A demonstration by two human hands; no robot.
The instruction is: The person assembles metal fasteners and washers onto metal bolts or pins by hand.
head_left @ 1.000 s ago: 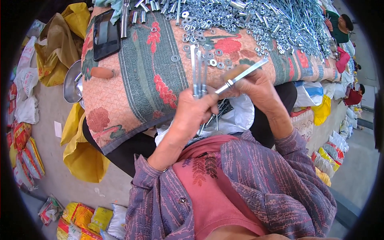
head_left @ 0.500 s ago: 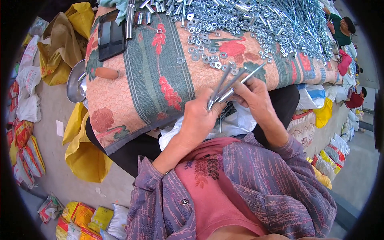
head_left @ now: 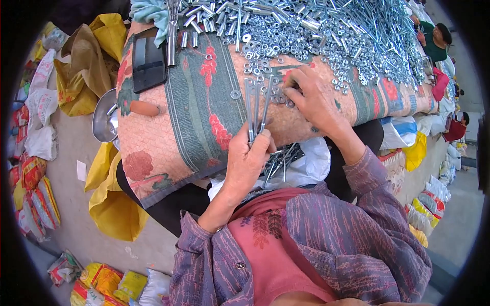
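Note:
My left hand (head_left: pixel 248 157) is closed around several long metal bolts (head_left: pixel 265 104), which fan upward from the fist over the near edge of the cloth. My right hand (head_left: pixel 312 97) is bent down at the cloth, beside a few loose flat washers (head_left: pixel 278 95). Its thumb and fingers are curled together, and whatever may be between the fingertips is too small to make out. More washers lie beyond the bolts, at the edge of a big heap of nuts and washers (head_left: pixel 286 43). In my lap, a white plastic bag (head_left: pixel 314 160) holds more bolts (head_left: pixel 279 166).
Metal sleeves (head_left: pixel 206 24) and long rods (head_left: pixel 375 30) lie on the flowered cloth (head_left: pixel 148 137). At left are a black phone-like device (head_left: pixel 148 61), a brown wooden handle (head_left: pixel 144 108) and a metal bowl (head_left: pixel 104 120). Yellow sacks (head_left: pixel 109 204) lie on the floor. Other people (head_left: pixel 436 43) sit far right.
My right hand has let go of the bolt it held and moved up and right to the washers. My left hand has shifted left and down, its bolts now pointing more upright.

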